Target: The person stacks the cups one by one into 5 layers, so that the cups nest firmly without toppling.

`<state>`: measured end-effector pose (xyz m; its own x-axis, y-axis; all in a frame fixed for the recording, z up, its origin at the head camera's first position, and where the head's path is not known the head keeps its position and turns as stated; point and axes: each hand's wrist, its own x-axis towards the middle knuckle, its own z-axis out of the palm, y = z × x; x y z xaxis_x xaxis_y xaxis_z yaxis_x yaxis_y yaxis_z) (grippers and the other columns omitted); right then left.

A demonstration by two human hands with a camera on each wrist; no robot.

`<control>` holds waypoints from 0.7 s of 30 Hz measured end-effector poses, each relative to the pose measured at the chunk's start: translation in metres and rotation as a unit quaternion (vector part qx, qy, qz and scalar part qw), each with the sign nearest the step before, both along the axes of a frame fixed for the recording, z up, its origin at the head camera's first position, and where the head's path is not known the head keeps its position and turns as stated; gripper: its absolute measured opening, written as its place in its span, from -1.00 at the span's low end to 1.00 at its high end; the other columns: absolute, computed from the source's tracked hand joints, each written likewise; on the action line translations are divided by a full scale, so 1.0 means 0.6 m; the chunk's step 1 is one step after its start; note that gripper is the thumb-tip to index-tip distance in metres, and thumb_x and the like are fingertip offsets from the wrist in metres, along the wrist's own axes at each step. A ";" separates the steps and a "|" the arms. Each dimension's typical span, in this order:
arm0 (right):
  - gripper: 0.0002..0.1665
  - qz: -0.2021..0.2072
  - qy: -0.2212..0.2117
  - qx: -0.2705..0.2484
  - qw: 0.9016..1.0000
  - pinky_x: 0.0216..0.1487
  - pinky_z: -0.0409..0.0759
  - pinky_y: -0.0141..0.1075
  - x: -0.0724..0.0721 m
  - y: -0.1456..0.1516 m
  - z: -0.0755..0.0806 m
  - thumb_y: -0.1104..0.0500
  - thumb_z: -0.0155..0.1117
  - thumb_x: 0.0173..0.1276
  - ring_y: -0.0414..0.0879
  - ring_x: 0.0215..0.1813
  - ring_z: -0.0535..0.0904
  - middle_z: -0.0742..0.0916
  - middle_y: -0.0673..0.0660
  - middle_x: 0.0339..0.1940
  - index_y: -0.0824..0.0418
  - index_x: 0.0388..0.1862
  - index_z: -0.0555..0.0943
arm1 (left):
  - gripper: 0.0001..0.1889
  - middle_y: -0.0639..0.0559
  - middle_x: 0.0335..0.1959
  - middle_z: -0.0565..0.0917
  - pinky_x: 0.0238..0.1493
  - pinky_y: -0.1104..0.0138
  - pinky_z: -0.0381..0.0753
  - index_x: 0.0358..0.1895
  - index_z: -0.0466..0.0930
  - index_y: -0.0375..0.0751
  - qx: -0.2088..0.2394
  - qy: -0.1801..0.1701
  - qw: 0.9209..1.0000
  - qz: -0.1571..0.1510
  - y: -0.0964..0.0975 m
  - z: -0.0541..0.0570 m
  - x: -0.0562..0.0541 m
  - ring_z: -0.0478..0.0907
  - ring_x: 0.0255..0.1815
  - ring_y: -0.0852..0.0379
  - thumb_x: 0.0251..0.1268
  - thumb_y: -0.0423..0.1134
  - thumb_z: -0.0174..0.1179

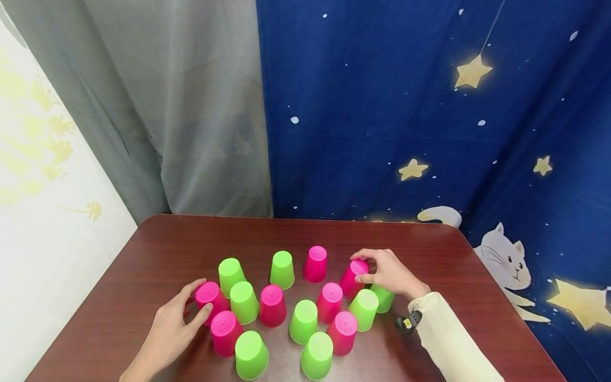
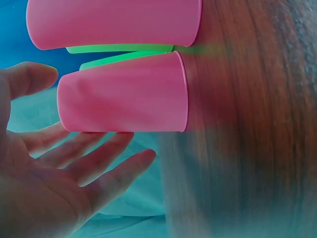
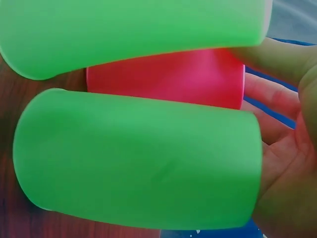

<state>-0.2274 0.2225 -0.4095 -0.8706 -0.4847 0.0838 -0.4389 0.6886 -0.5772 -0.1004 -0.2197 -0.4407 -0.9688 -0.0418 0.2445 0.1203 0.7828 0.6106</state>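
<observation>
At the left of the group, my left hand (image 1: 171,324) is spread around an upside-down pink cup (image 1: 211,301). In the left wrist view its thumb (image 2: 37,79) stands off that cup's closed end, while the fingers (image 2: 106,158) extend along the far side. My right hand (image 1: 389,271) grips another upside-down pink cup (image 1: 350,284) near its top, thumb on the near side and fingertips at the far side. Two green cups (image 3: 143,158) partly cover this grip in the right wrist view. A green cup (image 1: 383,298) stands below the right wrist.
Several more upside-down pink cups (image 1: 273,306) and green cups (image 1: 303,322) stand between the hands on the brown table (image 1: 167,244). A small dark device (image 1: 408,322) hangs by the right sleeve (image 1: 448,334). Grey curtain (image 1: 215,106) and blue starry curtain (image 1: 363,116) hang behind the table.
</observation>
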 end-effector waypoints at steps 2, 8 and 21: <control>-0.46 0.000 -0.005 -0.004 1.000 0.00 0.76 -0.14 -0.003 0.001 0.005 0.18 0.58 0.12 -0.07 -0.07 0.74 0.78 0.08 -0.09 0.15 0.11 0.66 | -0.38 -0.25 0.17 0.65 0.04 -0.05 0.70 0.38 0.38 -0.21 0.000 -0.004 1.000 0.002 0.000 0.001 -0.001 0.65 0.13 -0.27 0.27 -0.21 0.36; -0.46 0.003 -0.005 -0.001 1.000 0.05 0.75 -0.10 -0.021 0.001 0.024 0.19 0.57 0.13 0.03 0.01 0.74 0.78 0.13 -0.03 0.18 0.13 0.66 | -0.37 -0.25 0.18 0.64 0.04 -0.05 0.69 0.37 0.38 -0.21 0.002 -0.005 1.000 0.002 0.001 0.001 -0.003 0.64 0.13 -0.27 0.26 -0.22 0.37; -0.47 -0.012 -0.006 0.023 1.000 0.08 0.74 -0.08 -0.106 -0.012 0.054 0.17 0.55 0.16 0.09 0.05 0.74 0.79 0.20 0.01 0.21 0.14 0.66 | -0.40 -0.25 0.13 0.67 0.01 -0.05 0.71 0.34 0.42 -0.21 -0.008 -0.004 1.000 0.006 0.003 -0.002 -0.009 0.67 0.08 -0.23 0.24 -0.21 0.38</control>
<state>-0.2912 0.2155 -0.3769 -0.8827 -0.4671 0.0518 -0.4159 0.7251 -0.5489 -0.1059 -0.2177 -0.4417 -0.9702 -0.0500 0.2371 0.1053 0.7942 0.5984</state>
